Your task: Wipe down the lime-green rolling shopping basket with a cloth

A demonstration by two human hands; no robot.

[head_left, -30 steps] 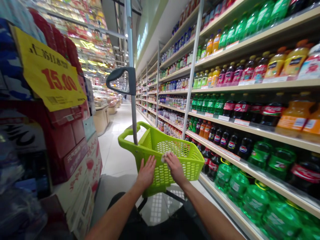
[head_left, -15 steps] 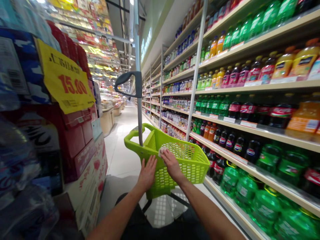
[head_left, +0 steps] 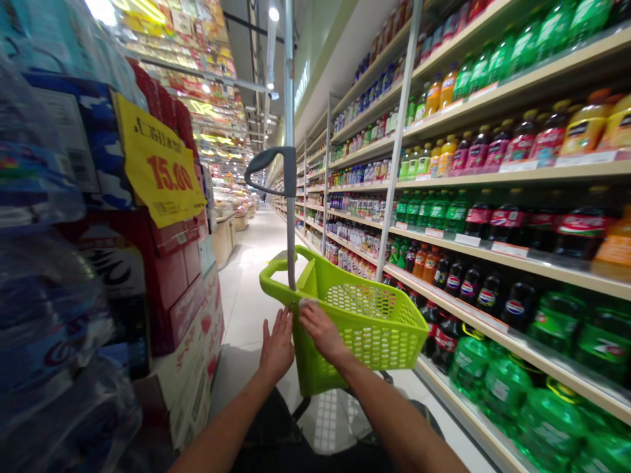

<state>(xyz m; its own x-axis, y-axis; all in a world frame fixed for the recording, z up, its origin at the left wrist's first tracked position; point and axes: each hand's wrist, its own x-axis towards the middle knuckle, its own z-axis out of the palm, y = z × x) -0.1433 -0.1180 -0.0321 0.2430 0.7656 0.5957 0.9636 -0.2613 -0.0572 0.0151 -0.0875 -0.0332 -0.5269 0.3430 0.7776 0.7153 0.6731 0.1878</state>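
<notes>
In front of me stands a lime-green shopping basket cart point(head_left: 389, 338) with slotted walls. A grey pole point(head_left: 290, 236) with a dark grey loop handle point(head_left: 271, 171) rises at its left end. My left hand point(head_left: 277, 345) lies against the basket's near left side, fingers stretched out and holding nothing. Just to the right, my right hand point(head_left: 321, 332) presses a small crumpled white tissue point(head_left: 309, 302) onto the rim below the pole. Its fingers are closed over the tissue, hiding most of it.
Shelves of bottled drinks point(head_left: 493, 220) run along the right side. Stacked cartons point(head_left: 177, 315) and wrapped bottles point(head_left: 59, 315) crowd the left, with a yellow price sign point(head_left: 162, 164). A pale tiled aisle point(head_left: 261, 230) leads away between them.
My right hand has slid the tissue left along the rim, closer to the pole. My left hand has shifted slightly left on the basket's side. The whole view has swung a little left.
</notes>
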